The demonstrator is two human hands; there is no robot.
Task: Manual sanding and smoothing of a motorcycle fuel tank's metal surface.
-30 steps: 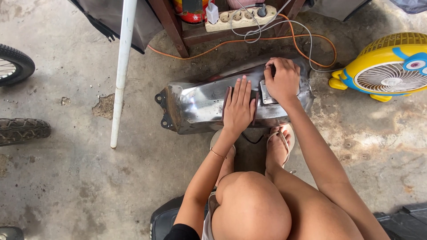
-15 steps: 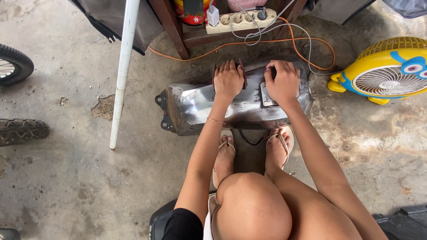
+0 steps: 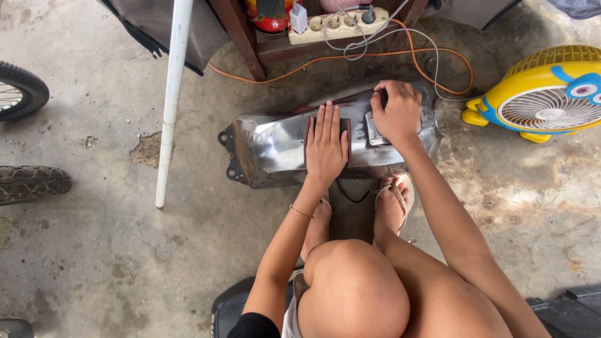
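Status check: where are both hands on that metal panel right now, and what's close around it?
Left hand flat on sanding sheet atop shiny metal panel. Right hand grips panel's far right end. Orange cable and yellow fan close by.

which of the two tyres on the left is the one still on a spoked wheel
The upper tyre at the left edge: thin wire spokes show inside its curve. The lower tyre shows only a knobbly tread strip, with no rim or spokes in view.
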